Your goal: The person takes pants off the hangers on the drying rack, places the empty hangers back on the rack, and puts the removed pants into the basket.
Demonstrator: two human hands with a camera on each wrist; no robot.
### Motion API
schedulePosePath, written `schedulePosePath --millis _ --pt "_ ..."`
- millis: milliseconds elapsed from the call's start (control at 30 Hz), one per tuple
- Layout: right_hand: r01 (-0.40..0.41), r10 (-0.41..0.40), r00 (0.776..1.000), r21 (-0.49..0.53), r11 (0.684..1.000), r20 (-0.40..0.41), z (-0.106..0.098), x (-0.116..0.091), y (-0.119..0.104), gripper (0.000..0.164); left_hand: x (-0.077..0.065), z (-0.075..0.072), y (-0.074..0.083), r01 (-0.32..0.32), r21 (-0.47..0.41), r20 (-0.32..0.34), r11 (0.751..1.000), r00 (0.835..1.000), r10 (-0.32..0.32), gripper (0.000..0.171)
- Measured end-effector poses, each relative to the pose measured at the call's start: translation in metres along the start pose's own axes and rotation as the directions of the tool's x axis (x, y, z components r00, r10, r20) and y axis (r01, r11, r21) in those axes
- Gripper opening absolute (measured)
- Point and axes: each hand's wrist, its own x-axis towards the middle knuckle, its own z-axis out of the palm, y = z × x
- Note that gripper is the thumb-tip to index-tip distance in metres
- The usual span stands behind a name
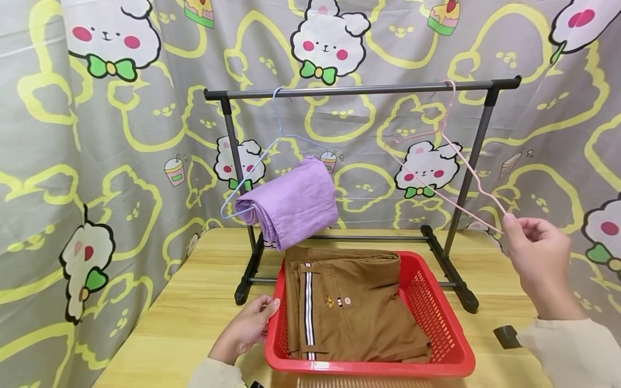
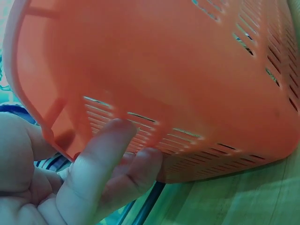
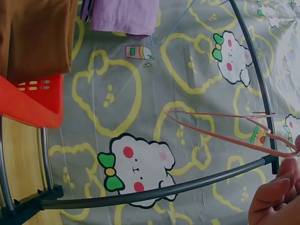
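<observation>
In the head view, my right hand pinches the lower right corner of a pink hanger, whose hook is over the rack's bar. My left hand grips the left rim of a red plastic basket. The left wrist view shows its fingers against the basket's slotted outer wall. Folded brown trousers with a striped waistband lie in the basket. Left on the bar hangs a blue hanger with a folded purple garment draped over it.
A dark metal clothes rack stands on the wooden table behind the basket, its feet spreading toward the front. A grey patterned curtain surrounds the table at the back and sides.
</observation>
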Motion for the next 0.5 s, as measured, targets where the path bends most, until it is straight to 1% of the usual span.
schedulePosePath --millis 67,100,133,167,200,267,333,367,400,433,467,500 --pt "-0.025 0.023 0.999 0.095 0.995 0.022 -0.001 -0.005 0.005 0.015 -0.001 0.0 -0.001 0.003 0.0 -0.007 1.0 1.0 -0.003 0.036" --pt "-0.04 0.034 0.999 0.172 0.984 0.032 -0.001 -0.008 0.008 0.015 -0.001 0.0 -0.001 0.004 0.0 -0.011 1.0 1.0 -0.004 0.035" --pt "-0.053 0.044 0.998 0.253 0.966 0.045 0.0 -0.01 0.01 0.015 -0.001 0.0 -0.001 0.002 0.002 -0.015 1.0 1.0 -0.002 0.035" --pt "-0.07 0.055 0.997 0.334 0.94 0.055 0.0 -0.013 0.013 0.014 -0.001 0.0 -0.001 0.0 0.003 -0.019 1.0 1.0 0.0 0.035" --pt "-0.086 0.063 0.996 0.412 0.907 0.07 0.0 -0.016 0.017 0.014 -0.001 0.0 -0.001 -0.002 0.004 -0.022 1.0 1.0 0.002 0.036" --pt "-0.124 0.077 0.991 0.547 0.828 0.108 0.001 -0.021 0.024 0.014 -0.001 0.001 -0.001 -0.005 0.006 -0.027 1.0 1.0 0.005 0.036" --pt "-0.166 0.069 0.983 0.649 0.742 0.173 0.0 -0.026 0.033 0.013 -0.001 0.001 -0.001 -0.007 0.007 -0.03 1.0 1.0 0.007 0.037" --pt "-0.195 0.061 0.975 0.689 0.698 0.215 0.0 -0.028 0.038 0.013 -0.001 0.001 -0.001 -0.006 0.006 -0.029 1.0 1.0 0.006 0.037" --pt "-0.23 0.052 0.964 0.722 0.652 0.26 -0.001 -0.031 0.044 0.012 -0.001 0.001 -0.001 -0.005 0.006 -0.028 1.0 1.0 0.005 0.037" --pt "-0.266 0.044 0.951 0.742 0.615 0.304 -0.001 -0.033 0.051 0.012 -0.001 0.001 -0.001 -0.004 0.003 -0.027 1.0 1.0 0.004 0.036" --pt "-0.304 0.035 0.936 0.757 0.579 0.35 -0.001 -0.035 0.058 0.013 -0.001 0.001 -0.001 -0.004 0.002 -0.025 1.0 1.0 0.004 0.036" --pt "-0.344 0.026 0.918 0.762 0.549 0.396 -0.002 -0.037 0.065 0.015 -0.002 0.001 -0.001 -0.004 0.001 -0.025 1.0 1.0 0.004 0.036"
